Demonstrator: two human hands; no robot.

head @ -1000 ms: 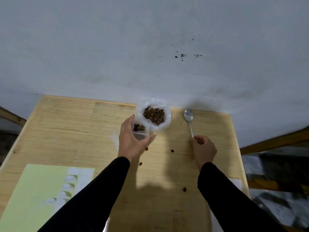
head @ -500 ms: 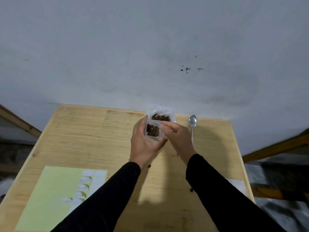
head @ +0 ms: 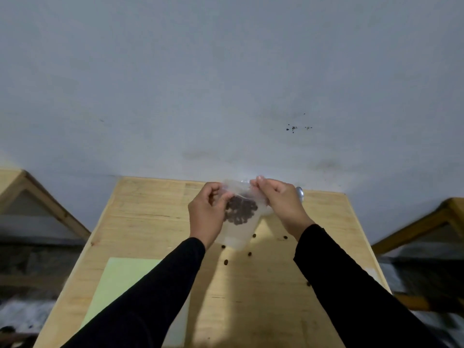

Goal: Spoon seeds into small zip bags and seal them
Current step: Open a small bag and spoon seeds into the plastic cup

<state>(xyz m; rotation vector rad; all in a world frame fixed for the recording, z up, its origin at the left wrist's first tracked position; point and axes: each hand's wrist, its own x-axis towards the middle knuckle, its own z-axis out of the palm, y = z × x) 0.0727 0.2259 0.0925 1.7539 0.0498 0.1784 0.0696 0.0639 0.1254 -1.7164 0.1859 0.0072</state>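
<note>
A small clear zip bag (head: pixel 238 222) with dark brown seeds in it hangs above the far middle of the wooden table (head: pixel 150 222). My left hand (head: pixel 207 216) pinches its top left edge and my right hand (head: pixel 282 204) pinches its top right edge. The spoon (head: pixel 300 192) lies on the table behind my right hand, with only its bowl showing. The larger bag of seeds is hidden behind the hands and the raised bag.
Several loose seeds (head: pixel 226 262) lie scattered on the table under and right of the bag. A pale green sheet (head: pixel 120 285) lies at the near left, partly under my left sleeve. Wooden frames stand off both sides of the table.
My right hand left the spoon and came over to the small bag. Both hands lifted the bag off the table and now hold it by its top edge.
</note>
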